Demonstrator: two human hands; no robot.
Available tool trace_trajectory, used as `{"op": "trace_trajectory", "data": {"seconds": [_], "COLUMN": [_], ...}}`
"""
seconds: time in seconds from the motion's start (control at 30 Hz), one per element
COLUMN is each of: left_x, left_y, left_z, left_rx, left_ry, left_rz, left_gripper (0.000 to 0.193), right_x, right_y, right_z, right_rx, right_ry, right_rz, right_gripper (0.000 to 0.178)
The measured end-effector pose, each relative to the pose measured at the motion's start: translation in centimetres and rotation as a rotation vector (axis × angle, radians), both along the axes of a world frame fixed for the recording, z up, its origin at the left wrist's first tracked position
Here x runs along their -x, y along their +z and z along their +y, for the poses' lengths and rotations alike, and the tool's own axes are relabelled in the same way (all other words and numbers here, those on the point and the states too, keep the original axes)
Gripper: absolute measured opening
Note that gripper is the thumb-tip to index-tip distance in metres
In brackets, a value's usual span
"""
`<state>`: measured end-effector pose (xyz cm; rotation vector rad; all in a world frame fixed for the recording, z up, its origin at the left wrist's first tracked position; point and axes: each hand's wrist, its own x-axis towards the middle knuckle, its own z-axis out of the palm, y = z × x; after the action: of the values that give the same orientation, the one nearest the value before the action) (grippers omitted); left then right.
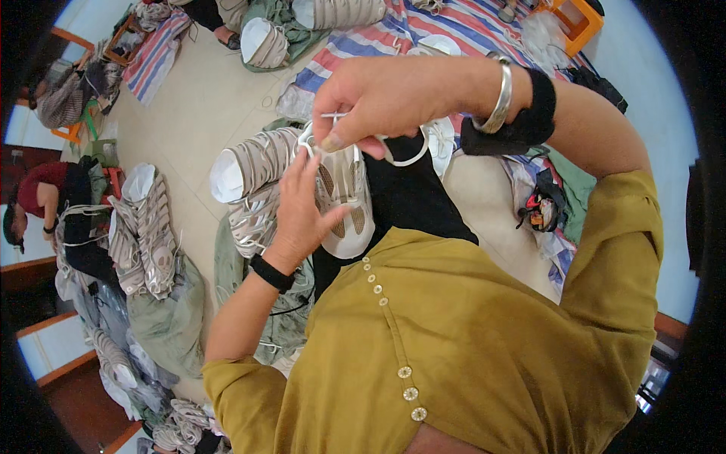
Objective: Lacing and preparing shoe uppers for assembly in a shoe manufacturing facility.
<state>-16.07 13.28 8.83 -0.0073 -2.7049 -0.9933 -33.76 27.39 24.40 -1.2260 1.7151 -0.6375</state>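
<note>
A beige and white shoe upper (349,227) with brown mesh panels lies across my lap, over black trousers. My right hand (370,106) is closed in a pinch on a white shoelace (414,160), above the far end of the upper. The lace hangs in a loop to the right of my fingers, and a short pale end pokes out on their left. My left hand (299,204) rests along the upper's left side, fingers stretched out and thumb spread over the mesh. Its fingertips reach close to the lace. My right fingers hide part of the eyelet area.
Nested stacks of beige shoe uppers (257,163) lie left of my lap, with more stacks (144,234) farther left on green sacks (170,303). A striped sheet (348,57) covers the far floor. An orange stool (578,26) stands far right. Another person (45,189) sits at the left.
</note>
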Motion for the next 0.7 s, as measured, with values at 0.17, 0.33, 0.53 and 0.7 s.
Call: {"op": "trace_trajectory", "data": {"seconds": [0.17, 0.33, 0.53, 0.7], "left_x": [-1.0, -1.0, -1.0, -2.5], "left_y": [-3.7, -5.1, -4.9, -5.6], "left_z": [-0.6, -0.6, -0.6, 0.3], "left_rx": [0.212, 0.174, 0.095, -0.129], "left_ry": [-0.050, -0.067, -0.065, 0.052], "left_rz": [-0.119, -0.203, -0.042, 0.088], "left_gripper": [0.092, 0.094, 0.095, 0.093], "right_x": [-0.1, -1.0, 0.9, -0.3], "right_y": [-2.8, 2.2, 1.8, 2.7], "right_z": [-2.0, 0.2, 3.3, 6.2], "right_rx": [0.250, 0.213, 0.204, -0.032], "right_ry": [0.043, 0.051, 0.325, 0.425], "right_rz": [0.251, 0.079, 0.175, 0.491], "right_gripper": [0.018, 0.020, 0.022, 0.019]}}
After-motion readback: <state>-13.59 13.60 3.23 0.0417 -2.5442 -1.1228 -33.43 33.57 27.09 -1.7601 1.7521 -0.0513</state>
